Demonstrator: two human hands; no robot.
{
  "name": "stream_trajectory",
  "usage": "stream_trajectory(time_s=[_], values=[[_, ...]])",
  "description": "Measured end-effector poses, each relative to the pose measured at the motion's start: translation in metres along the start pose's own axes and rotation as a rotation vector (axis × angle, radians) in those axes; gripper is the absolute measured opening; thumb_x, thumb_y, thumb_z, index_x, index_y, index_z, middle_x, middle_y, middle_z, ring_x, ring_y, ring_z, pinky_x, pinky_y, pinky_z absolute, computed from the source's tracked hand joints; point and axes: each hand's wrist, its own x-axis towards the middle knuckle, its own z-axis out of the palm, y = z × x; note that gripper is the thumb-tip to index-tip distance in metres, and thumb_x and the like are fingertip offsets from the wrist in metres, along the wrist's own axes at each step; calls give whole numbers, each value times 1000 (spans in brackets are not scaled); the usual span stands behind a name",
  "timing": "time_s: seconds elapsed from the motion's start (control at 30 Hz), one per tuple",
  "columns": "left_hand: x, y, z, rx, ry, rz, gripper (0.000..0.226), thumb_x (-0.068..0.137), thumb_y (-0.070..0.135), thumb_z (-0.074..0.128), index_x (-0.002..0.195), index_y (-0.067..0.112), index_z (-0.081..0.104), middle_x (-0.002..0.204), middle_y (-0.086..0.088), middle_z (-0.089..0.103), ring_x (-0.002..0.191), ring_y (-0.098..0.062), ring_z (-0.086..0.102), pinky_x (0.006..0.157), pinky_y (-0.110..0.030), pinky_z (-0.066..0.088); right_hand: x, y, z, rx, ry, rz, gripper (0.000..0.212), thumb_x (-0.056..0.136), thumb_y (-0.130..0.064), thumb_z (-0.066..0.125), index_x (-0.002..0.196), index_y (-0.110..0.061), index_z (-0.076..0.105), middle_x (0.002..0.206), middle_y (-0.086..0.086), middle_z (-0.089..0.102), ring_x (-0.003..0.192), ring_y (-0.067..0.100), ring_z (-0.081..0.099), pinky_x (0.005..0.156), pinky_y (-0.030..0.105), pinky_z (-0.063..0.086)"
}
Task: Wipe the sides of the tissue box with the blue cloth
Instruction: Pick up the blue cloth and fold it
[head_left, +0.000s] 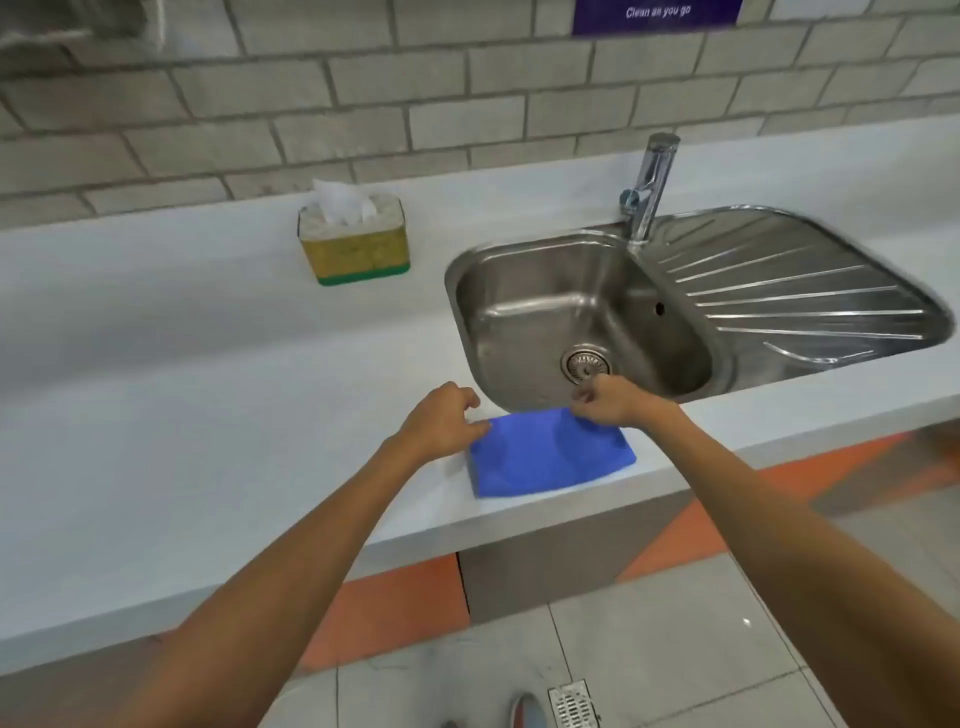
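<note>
Floor: grey tiles with orange patches; a metal drain grate and a shoe tip at the bottom edge.
Desk: pale grey, running left to right.
Blue cloth: lying flat at the desk's front edge, just in front of the sink.
Left hand: grip loosely curled, fingertips at the cloth's left far corner; whether it pinches the cloth cannot be told.
Right hand: grip pinching the cloth's far edge.
Sink: steel basin with drainboard to the right, tap behind.
Tissue box: yellow, green base, white tissue sticking up; near the tiled wall, well apart from the cloth.
</note>
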Motion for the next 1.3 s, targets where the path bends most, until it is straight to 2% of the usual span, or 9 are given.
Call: stream_trajectory(time_s=[0.13, 0.3, 0.47, 0.53, 0.67, 0.83, 1.03, 1.13, 1.3], values=[[-1, 5, 14, 97, -43, -24, 45, 83, 30, 63, 120, 6, 57, 120, -15, 56, 105, -28, 56, 88, -36, 48, -1, 8, 2, -49, -54, 58, 48, 86, -24, 50, 132, -10, 49, 136, 12, 53, 124, 28, 49, 103, 33, 39], [3, 4, 27, 204, -50, -46, 45, 81, 32, 64, 118, 6, 55, 118, -16, 52, 107, -29, 51, 89, -38, 46, 8, 16, 2, -14, -108, 24, 54, 81, -21, 59, 131, -6, 49, 133, 12, 55, 120, 26, 53, 98, 30, 41], [8, 5, 34, 169, -26, -105, 43, 77, 32, 67, 113, 10, 57, 114, -12, 52, 108, -27, 49, 86, -35, 45, 19, 16, -3, -89, -136, -18, 31, 71, -20, 68, 88, 4, 65, 80, 11, 56, 76, 22, 54, 67, 31, 40], [9, 4, 35, 114, -4, -122, 37, 74, 28, 68, 105, 10, 59, 106, -8, 51, 101, -25, 50, 78, -32, 43, 21, 14, -6, -87, -117, -41, 17, 68, -19, 69, 70, -5, 58, 71, 9, 53, 69, 20, 49, 61, 29, 36], [6, 0, 39, -83, 54, -137, 17, 70, 15, 65, 81, 15, 53, 81, 2, 53, 78, -20, 51, 66, -30, 42, 20, 15, -9, -36, -125, -90, 29, 70, -15, 66, 53, -13, 43, 59, 3, 44, 59, 17, 44, 53, 26, 32], [12, -7, 23, -412, 214, -242, 21, 76, 6, 61, 74, 21, 47, 82, 0, 57, 80, -21, 54, 62, -23, 43, 34, 5, -18, 127, -55, -152, 10, 74, -12, 65, 70, -11, 55, 71, 4, 54, 69, 19, 51, 60, 24, 41], [26, -31, -21, -803, 153, -479, 20, 85, 8, 53, 103, 1, 59, 108, -16, 61, 98, -30, 58, 90, -40, 50, 66, -42, -33, 262, -131, -105, 16, 79, -16, 64, 76, -3, 56, 75, 11, 52, 66, 21, 49, 54, 23, 39], [29, -45, -39, -996, 144, -515, 37, 87, 9, 53, 122, -4, 55, 120, -18, 61, 106, -32, 59, 87, -38, 49, 80, -68, -36, 418, -154, -104, 26, 80, -20, 64, 95, 1, 61, 80, 11, 54, 71, 23, 52, 62, 29, 45], [48, -59, -86, -1319, 136, -408, 33, 91, 12, 47, 123, 6, 53, 120, -13, 63, 101, -26, 62, 78, -31, 51, 103, -101, -62, 808, -163, -132, 44, 81, -35, 64, 111, -3, 61, 90, 5, 68, 78, 19, 63, 67, 25, 50]])
